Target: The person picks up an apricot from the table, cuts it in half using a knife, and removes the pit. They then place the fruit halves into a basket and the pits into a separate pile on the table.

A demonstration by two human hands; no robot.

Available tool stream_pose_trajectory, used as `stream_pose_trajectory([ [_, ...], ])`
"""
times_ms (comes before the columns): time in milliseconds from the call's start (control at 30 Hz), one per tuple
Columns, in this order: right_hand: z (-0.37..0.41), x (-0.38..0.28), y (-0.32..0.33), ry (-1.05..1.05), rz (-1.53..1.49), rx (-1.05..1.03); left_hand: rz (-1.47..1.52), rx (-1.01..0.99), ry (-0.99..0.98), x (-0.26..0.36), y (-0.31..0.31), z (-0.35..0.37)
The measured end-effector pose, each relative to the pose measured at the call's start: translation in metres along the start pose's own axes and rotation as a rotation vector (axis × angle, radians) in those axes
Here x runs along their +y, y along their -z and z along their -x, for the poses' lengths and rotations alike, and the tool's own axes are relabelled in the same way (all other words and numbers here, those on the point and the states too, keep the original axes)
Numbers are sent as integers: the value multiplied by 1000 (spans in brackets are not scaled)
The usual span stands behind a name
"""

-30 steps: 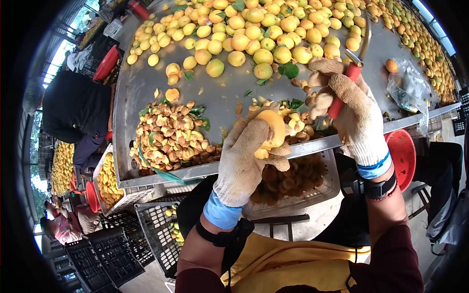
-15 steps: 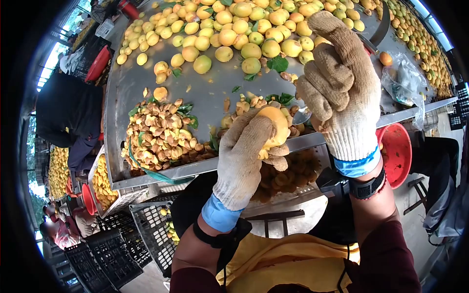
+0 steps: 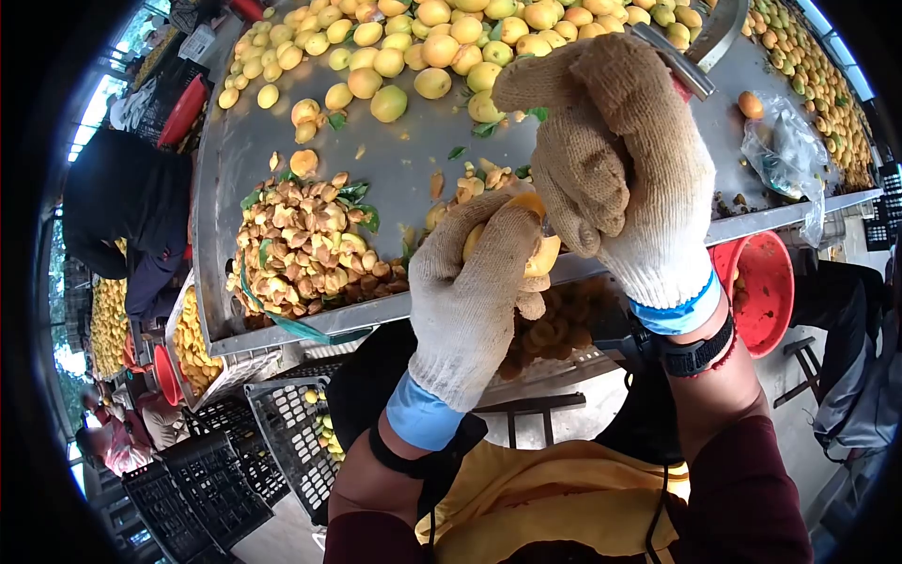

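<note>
Grasping a yellow fruit (image 3: 543, 256) in the gloved left hand (image 3: 473, 293), curling the fingers around its far side and laying the thumb across it, so covering much of its surface; holding it about over the near edge of the metal table (image 3: 404, 167), with brown pieces (image 3: 556, 329) lying lower down; clenching the gloved right hand (image 3: 622, 155) around a red-handled tool (image 3: 671, 60), showing only a scrap of red and a metal end past the knuckles; slanting that end up and leftward, pointing it away from the fruit; hiding the rest of the tool behind the fist; poising the right fingertips just beside the fruit, leaving it down and to the left of the right hand, between both gloves; touching the fruit surely with the left hand, so counting that one as nearer; not telling whether touching with the right; not making out any long axis on the fruit, seeing only rounded edges; heaping cut pieces (image 3: 301, 246) well leftward, spreading whole fruits (image 3: 434, 49) beyond.
</note>
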State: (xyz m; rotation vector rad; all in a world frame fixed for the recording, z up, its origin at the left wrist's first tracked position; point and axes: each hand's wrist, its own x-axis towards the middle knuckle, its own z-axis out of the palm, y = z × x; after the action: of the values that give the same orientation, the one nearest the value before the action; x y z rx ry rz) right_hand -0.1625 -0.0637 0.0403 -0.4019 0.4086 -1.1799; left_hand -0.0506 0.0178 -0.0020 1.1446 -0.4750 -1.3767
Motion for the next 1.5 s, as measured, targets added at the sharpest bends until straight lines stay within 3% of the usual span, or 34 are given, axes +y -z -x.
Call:
stream_pose_trajectory([
  [67, -10, 4, 22, -8, -35, -2, -16, 17, -22, 2, -2, 2],
  [133, -27, -3, 65, 160, 430, -654, -34, 33, -46, 1, -2, 2],
  [233, -25, -2, 63, 171, 472, -617, -180, 31, -140, -13, 8, -7],
  [300, -22, -2, 59, 183, 517, -581, -472, -3, -557, -24, 17, -17],
  [400, -19, -1, 50, 205, 583, -530, -610, 46, -655, -21, 17, -20],
  [433, -17, 1, 46, 212, 606, -514, -610, 47, -655, -17, 13, -16],
  [467, -16, 2, 41, 220, 629, -498, -371, 58, -457, -6, 2, -10],
  [500, -10, 17, 26, 204, 214, -379, -133, 68, -260, -1, -4, -7],
  [633, -8, 16, 18, 261, 327, -322, 140, -18, -142, -13, 1, -7],
  [833, -6, 14, 14, 366, 550, -188, 133, 21, -295, -25, -11, -8],
  [1000, -12, 16, 11, 239, 403, -33, 6, 44, -424, -31, -12, -12],
  [1200, -30, 10, 32, 13, -86, -145, 99, 6, -513, -37, -13, -15],
  [1267, -29, 8, 39, 36, 14, -199, 67, -12, -542, -39, -12, -17],
  [1333, -37, 9, 45, -88, -206, -226, 34, -27, -570, -39, -10, -18],
  [1433, -44, 7, 51, -112, -245, -318, 99, -128, -589, -42, -6, -23],
  [1467, -40, 10, 52, -113, -246, -316, -189, -52, -697, -48, 0, -27],
  [1500, -29, 14, 33, -31, -193, -68, -479, 25, -796, -50, 3, -29],
])
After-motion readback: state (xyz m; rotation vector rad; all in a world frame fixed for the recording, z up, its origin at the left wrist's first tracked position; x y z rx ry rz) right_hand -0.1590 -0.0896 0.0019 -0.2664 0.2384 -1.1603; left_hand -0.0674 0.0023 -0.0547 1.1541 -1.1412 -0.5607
